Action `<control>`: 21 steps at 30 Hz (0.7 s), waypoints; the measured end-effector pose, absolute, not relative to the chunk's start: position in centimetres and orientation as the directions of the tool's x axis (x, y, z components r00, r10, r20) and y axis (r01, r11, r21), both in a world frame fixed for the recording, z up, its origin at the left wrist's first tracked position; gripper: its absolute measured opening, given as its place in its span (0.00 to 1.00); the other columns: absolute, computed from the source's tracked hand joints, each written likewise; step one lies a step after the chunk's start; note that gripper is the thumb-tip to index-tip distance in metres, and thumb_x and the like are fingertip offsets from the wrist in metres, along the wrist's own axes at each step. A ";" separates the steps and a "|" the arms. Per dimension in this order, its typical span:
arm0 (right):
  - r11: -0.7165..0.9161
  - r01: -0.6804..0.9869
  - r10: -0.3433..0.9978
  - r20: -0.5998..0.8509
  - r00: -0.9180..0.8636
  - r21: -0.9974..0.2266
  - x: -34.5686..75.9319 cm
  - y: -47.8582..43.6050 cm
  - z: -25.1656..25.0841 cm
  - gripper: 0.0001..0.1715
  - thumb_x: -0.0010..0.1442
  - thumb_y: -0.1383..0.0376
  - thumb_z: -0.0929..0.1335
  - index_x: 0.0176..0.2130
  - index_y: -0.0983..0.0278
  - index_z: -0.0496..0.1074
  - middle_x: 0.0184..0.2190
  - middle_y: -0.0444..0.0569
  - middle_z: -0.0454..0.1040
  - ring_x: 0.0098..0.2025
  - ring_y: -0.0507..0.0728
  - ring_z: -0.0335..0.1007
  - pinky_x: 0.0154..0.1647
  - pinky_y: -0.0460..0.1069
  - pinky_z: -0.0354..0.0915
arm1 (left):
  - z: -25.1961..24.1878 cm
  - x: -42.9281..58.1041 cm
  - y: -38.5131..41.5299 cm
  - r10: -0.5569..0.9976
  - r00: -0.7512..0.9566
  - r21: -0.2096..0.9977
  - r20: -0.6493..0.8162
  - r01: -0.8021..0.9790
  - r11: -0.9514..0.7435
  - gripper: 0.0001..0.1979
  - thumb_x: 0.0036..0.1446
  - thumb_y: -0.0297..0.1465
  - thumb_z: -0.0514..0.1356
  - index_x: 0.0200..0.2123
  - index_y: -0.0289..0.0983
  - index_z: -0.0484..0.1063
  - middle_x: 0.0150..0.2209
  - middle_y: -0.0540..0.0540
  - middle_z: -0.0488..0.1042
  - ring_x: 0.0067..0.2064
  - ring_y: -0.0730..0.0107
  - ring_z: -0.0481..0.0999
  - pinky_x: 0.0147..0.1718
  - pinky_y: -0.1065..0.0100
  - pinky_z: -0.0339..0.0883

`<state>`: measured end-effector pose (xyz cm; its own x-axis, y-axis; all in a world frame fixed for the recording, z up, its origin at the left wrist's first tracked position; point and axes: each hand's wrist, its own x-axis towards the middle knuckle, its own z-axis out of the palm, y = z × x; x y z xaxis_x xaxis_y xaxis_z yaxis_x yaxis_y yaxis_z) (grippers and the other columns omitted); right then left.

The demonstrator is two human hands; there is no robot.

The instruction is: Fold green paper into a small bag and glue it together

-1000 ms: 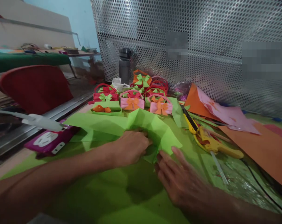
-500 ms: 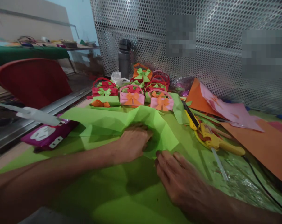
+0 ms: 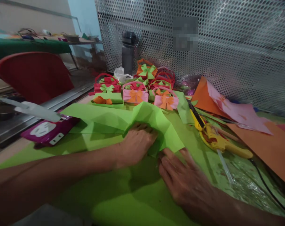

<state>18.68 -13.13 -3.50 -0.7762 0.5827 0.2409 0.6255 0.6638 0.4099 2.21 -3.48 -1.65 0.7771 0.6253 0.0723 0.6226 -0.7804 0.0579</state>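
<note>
A large sheet of light green paper lies folded and humped up in the middle of the green-covered table. My left hand is tucked under the raised fold with its fingers curled into the paper. My right hand lies just to the right of it, fingers stretched flat, their tips at the lower corner of the fold. The right hand is slightly smeared by motion.
Several small paper baskets with bows stand at the back before a perforated metal screen. A yellow glue gun and a yellow cutter lie to the right beside orange and pink sheets. A magenta punch and red chair are left.
The view has shifted slightly. My right hand has slid a little along the lower edge of the fold. My left hand stays inside the folded green paper.
</note>
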 end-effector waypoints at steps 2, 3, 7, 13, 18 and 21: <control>0.662 0.632 0.582 0.254 -0.772 0.403 18.6 -13.2 -3.4 0.16 0.56 0.73 0.59 0.39 0.72 0.73 0.39 0.58 0.74 0.50 0.65 0.59 0.53 0.63 0.47 | -1.9 2.2 -3.6 0.614 0.784 0.049 0.085 0.613 -0.789 0.12 0.41 0.20 0.56 0.33 0.34 0.67 0.33 0.41 0.73 0.37 0.57 0.70 0.36 0.60 0.64; 0.662 0.634 0.582 0.259 -0.771 0.400 18.6 -13.2 -3.4 0.16 0.56 0.73 0.59 0.39 0.72 0.73 0.39 0.58 0.74 0.50 0.65 0.59 0.53 0.63 0.47 | -2.1 2.1 -3.6 0.611 0.786 0.042 0.094 0.610 -0.791 0.12 0.41 0.20 0.56 0.33 0.34 0.67 0.34 0.41 0.73 0.38 0.56 0.70 0.37 0.60 0.64; 0.665 0.631 0.577 0.261 -0.774 0.400 18.7 -13.2 -3.5 0.17 0.56 0.73 0.59 0.40 0.72 0.72 0.40 0.58 0.74 0.52 0.66 0.58 0.54 0.64 0.45 | -2.8 2.1 -3.7 0.599 0.788 0.014 0.141 0.603 -0.797 0.12 0.44 0.22 0.56 0.36 0.33 0.67 0.35 0.39 0.72 0.41 0.53 0.69 0.38 0.57 0.63; 0.668 0.629 0.579 0.253 -0.775 0.398 18.9 -13.4 -3.8 0.16 0.55 0.72 0.60 0.40 0.72 0.72 0.40 0.59 0.74 0.54 0.68 0.56 0.55 0.66 0.43 | -3.4 2.0 -3.5 0.562 0.803 -0.029 0.197 0.578 -0.815 0.10 0.48 0.24 0.55 0.36 0.34 0.67 0.33 0.41 0.72 0.39 0.55 0.69 0.38 0.58 0.62; 0.665 0.620 0.576 0.244 -0.780 0.416 18.8 -13.4 -3.8 0.16 0.56 0.73 0.59 0.40 0.71 0.73 0.40 0.59 0.74 0.54 0.68 0.56 0.55 0.65 0.42 | -3.3 2.0 -3.7 0.538 0.815 -0.079 0.216 0.563 -0.822 0.09 0.48 0.23 0.55 0.35 0.34 0.67 0.31 0.41 0.72 0.37 0.55 0.70 0.36 0.58 0.61; 0.666 0.622 0.568 0.261 -0.781 0.412 18.8 -13.4 -3.7 0.16 0.56 0.74 0.59 0.39 0.72 0.73 0.40 0.59 0.74 0.54 0.68 0.56 0.56 0.66 0.40 | -3.1 2.2 -3.8 0.533 0.817 -0.106 0.219 0.563 -0.820 0.08 0.48 0.22 0.55 0.34 0.34 0.67 0.31 0.41 0.72 0.36 0.55 0.70 0.36 0.58 0.61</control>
